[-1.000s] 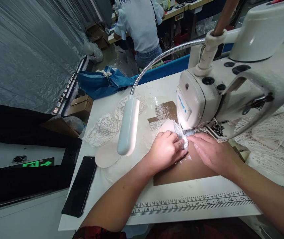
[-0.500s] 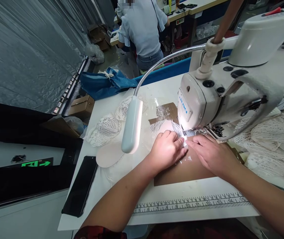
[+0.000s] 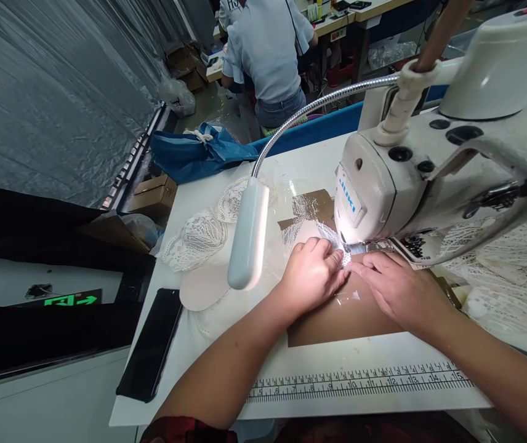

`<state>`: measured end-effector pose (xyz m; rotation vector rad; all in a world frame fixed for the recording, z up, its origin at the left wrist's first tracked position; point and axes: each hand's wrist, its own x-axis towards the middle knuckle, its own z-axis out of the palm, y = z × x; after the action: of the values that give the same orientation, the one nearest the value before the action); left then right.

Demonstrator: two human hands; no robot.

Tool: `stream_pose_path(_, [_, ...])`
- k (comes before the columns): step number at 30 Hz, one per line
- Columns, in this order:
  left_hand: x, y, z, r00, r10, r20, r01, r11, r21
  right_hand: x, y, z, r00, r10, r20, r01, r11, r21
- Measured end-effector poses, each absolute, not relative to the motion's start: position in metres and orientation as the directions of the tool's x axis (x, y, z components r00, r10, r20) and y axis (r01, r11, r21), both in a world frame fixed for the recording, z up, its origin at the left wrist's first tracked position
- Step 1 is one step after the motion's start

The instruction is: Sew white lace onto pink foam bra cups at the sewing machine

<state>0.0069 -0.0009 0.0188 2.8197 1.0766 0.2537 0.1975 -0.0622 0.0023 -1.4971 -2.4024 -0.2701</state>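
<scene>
A white lace piece (image 3: 311, 230) with a pale lining lies under the needle area of a white sewing machine (image 3: 374, 184). My left hand (image 3: 313, 274) rests on its near side, fingers curled and closed over the lace by the presser foot. From the right, my right hand (image 3: 393, 284) meets it; the bent fingers pinch the lace's edge, index finger pointing toward the left fingertips. Both hands lie just in front of the needle, which is mostly lost in the lamp's glare. Brown board (image 3: 351, 314) is beneath the hands.
A gooseneck lamp (image 3: 247, 237) hangs left of the machine. Lace cups (image 3: 203, 232), a pale oval pad (image 3: 204, 288) and a black phone (image 3: 150, 344) lie left. More lace (image 3: 513, 277) is piled right. A ruler strip (image 3: 360, 383) runs along the front. A person (image 3: 270, 55) sits beyond.
The view has shifted slightly, so the machine appears a little larger and farther right. Both hands stay at the lace by the needle, with barely any visible movement.
</scene>
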Motion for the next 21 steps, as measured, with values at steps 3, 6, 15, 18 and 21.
stream_pose_path(3, [0.006,0.002,0.015,0.714,0.686,0.142,0.671,-0.728,0.139,0.195,-0.061,0.003,-0.380,0.858,0.346,0.918,0.395,0.029])
stream_pose_path(6, [0.006,0.004,0.011,0.686,0.706,0.178,0.693,-0.708,0.134,0.194,-0.061,0.004,-0.370,0.867,0.335,0.924,0.380,0.038])
stream_pose_path(15, [0.003,0.013,0.005,0.581,0.786,0.211,0.776,-0.613,0.147,0.204,-0.061,-0.003,-0.420,0.829,0.370,0.895,0.446,0.015])
stream_pose_path(18, [0.001,0.016,0.006,0.530,0.825,0.195,0.815,-0.559,0.153,0.208,-0.060,-0.009,-0.443,0.814,0.376,0.880,0.474,0.011])
stream_pose_path(21, [-0.001,0.017,0.006,0.465,0.871,0.159,0.860,-0.487,0.150,0.214,-0.059,-0.012,-0.460,0.789,0.409,0.846,0.529,-0.069])
